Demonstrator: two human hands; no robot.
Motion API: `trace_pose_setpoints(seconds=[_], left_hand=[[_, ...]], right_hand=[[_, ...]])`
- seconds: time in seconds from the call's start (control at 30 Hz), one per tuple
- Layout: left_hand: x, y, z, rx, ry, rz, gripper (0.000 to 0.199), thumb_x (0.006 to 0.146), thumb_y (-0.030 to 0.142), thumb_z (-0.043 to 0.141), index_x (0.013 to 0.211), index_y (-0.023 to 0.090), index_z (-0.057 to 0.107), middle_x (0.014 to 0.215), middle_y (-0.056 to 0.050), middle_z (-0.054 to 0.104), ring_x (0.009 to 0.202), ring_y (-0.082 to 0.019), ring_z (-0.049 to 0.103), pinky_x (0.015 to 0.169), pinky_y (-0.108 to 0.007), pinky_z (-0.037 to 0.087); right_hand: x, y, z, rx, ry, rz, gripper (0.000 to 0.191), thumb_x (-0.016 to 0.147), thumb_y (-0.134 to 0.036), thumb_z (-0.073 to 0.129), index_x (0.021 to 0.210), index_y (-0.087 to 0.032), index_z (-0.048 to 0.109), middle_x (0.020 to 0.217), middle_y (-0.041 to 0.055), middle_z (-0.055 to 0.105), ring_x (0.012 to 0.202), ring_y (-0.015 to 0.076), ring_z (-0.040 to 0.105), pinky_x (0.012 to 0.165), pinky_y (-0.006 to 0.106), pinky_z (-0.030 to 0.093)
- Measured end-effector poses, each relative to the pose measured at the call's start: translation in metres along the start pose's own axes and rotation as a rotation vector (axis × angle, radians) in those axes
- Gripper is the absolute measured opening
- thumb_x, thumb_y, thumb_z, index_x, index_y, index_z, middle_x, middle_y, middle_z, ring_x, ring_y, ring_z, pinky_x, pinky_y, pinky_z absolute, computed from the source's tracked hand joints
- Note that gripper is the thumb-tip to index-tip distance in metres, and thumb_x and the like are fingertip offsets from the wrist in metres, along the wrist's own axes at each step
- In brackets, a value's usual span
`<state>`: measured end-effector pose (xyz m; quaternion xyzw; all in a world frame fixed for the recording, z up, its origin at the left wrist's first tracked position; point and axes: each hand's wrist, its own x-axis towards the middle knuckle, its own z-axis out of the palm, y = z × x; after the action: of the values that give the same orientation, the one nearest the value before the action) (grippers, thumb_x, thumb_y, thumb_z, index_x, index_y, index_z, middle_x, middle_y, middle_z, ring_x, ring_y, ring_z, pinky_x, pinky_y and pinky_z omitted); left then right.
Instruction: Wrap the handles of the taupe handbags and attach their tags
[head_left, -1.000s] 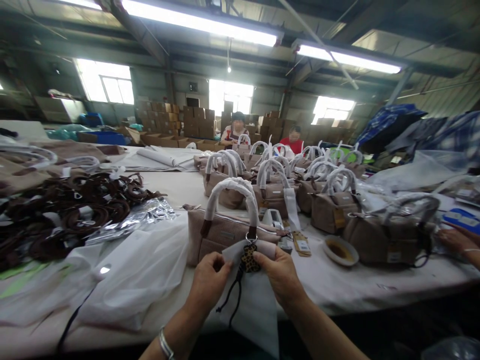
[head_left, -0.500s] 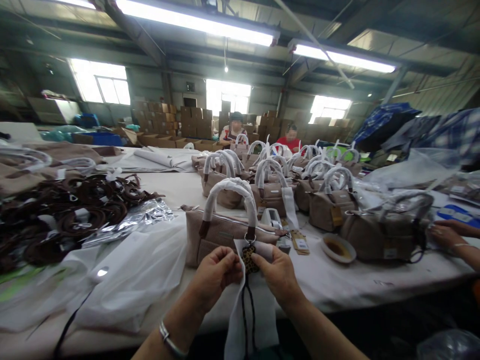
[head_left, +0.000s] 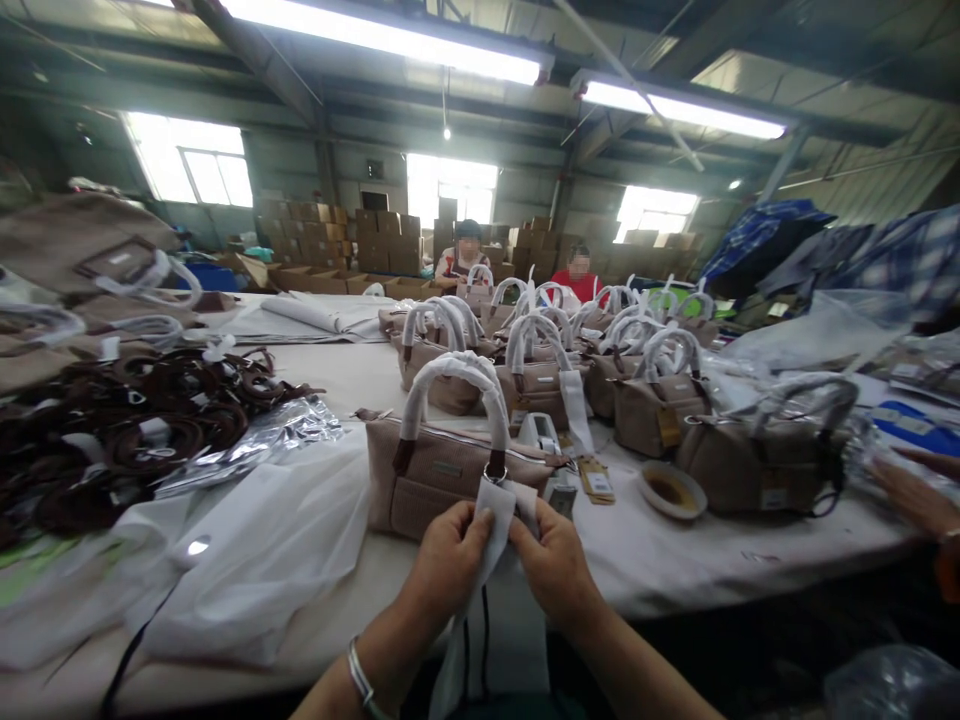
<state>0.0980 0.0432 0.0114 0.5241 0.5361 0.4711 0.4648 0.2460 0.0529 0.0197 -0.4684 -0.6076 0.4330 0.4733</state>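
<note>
A taupe handbag [head_left: 427, 470] with white-wrapped handles stands at the table's front edge. Just below its handle ring, my left hand [head_left: 455, 550] pinches one side of a white strip [head_left: 496, 510]. My right hand [head_left: 555, 560] grips the strip's other side, with fingers closed. The strip is folded over at the ring and hangs down past the table edge, with two dark cords [head_left: 485, 640] along it. No leopard-print piece shows between the hands now.
More wrapped handbags [head_left: 532, 385] stand behind. Coiled brown straps [head_left: 150, 440] and white sheeting [head_left: 270, 540] lie left. A small bowl [head_left: 672, 490] and another person's hands [head_left: 911, 495] are at right. Two people sit across the table.
The white strip has been folded over the leopard-print piece, which is now hidden. At far left a taupe bag has come up into view. The other person's hands at right have shifted.
</note>
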Motion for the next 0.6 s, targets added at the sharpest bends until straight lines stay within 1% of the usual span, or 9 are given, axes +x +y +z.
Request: trace_pose_setpoints(seconds=[0.13,0.23,0.3,0.4,0.47,0.5,0.6], left_hand=[[0.001,-0.002,0.003,-0.117,-0.005,-0.058,0.045,0.083,0.054,0.060,0.092,0.012,0.071,0.079,-0.007,0.070,0.070,-0.018,0.059,0.062,-0.026,0.044],[0.002,-0.005,0.006,-0.188,0.000,-0.081,0.045,0.084,0.055,0.059,0.091,0.012,0.070,0.078,-0.006,0.068,0.069,-0.017,0.057,0.062,-0.026,0.045],[0.002,-0.008,0.011,-0.178,0.019,-0.071,0.045,0.084,0.057,0.057,0.087,0.013,0.068,0.076,-0.005,0.066,0.069,-0.017,0.056,0.062,-0.026,0.044],[0.001,-0.012,0.022,-0.105,0.109,-0.042,0.048,0.087,0.061,0.050,0.082,0.015,0.064,0.074,-0.004,0.063,0.071,-0.018,0.056,0.063,-0.027,0.044],[-0.001,-0.012,0.027,-0.087,0.159,-0.031,0.050,0.089,0.063,0.044,0.083,0.016,0.061,0.077,-0.005,0.063,0.074,-0.019,0.057,0.068,-0.029,0.046],[-0.002,-0.012,0.029,-0.095,0.171,-0.026,0.051,0.089,0.063,0.042,0.085,0.016,0.061,0.079,-0.005,0.063,0.076,-0.019,0.057,0.070,-0.029,0.046],[-0.003,-0.008,0.031,-0.130,0.154,-0.023,0.055,0.088,0.067,0.040,0.088,0.016,0.061,0.082,-0.006,0.064,0.081,-0.021,0.059,0.075,-0.031,0.047]], right_hand=[[-0.004,0.006,-0.006,0.021,-0.003,0.013,0.032,0.087,-0.040,0.061,0.107,-0.017,0.069,0.097,0.0067,0.073,0.091,0.0260,0.067,0.081,0.033,0.052],[-0.006,0.009,-0.009,0.018,0.009,0.036,0.030,0.088,-0.044,0.058,0.096,-0.017,0.067,0.086,0.0054,0.071,0.083,0.0237,0.065,0.074,0.031,0.051],[-0.007,0.011,-0.009,-0.074,0.071,0.028,0.028,0.087,-0.045,0.058,0.082,-0.018,0.064,0.074,0.0028,0.066,0.072,0.0201,0.060,0.065,0.028,0.047],[-0.009,0.014,-0.005,-0.244,0.172,-0.032,0.030,0.084,-0.041,0.060,0.065,-0.020,0.052,0.060,-0.0022,0.052,0.059,0.0145,0.047,0.056,0.025,0.039],[-0.009,0.016,-0.002,-0.289,0.198,-0.075,0.032,0.083,-0.039,0.061,0.061,-0.021,0.046,0.058,-0.0037,0.047,0.057,0.0132,0.043,0.055,0.025,0.036],[-0.008,0.017,-0.001,-0.292,0.204,-0.080,0.033,0.083,-0.039,0.061,0.060,-0.021,0.045,0.057,-0.0037,0.047,0.057,0.0131,0.042,0.054,0.025,0.035],[-0.007,0.018,0.002,-0.264,0.200,-0.025,0.029,0.082,-0.041,0.062,0.065,-0.020,0.054,0.059,-0.0018,0.054,0.058,0.0145,0.046,0.055,0.025,0.038]])
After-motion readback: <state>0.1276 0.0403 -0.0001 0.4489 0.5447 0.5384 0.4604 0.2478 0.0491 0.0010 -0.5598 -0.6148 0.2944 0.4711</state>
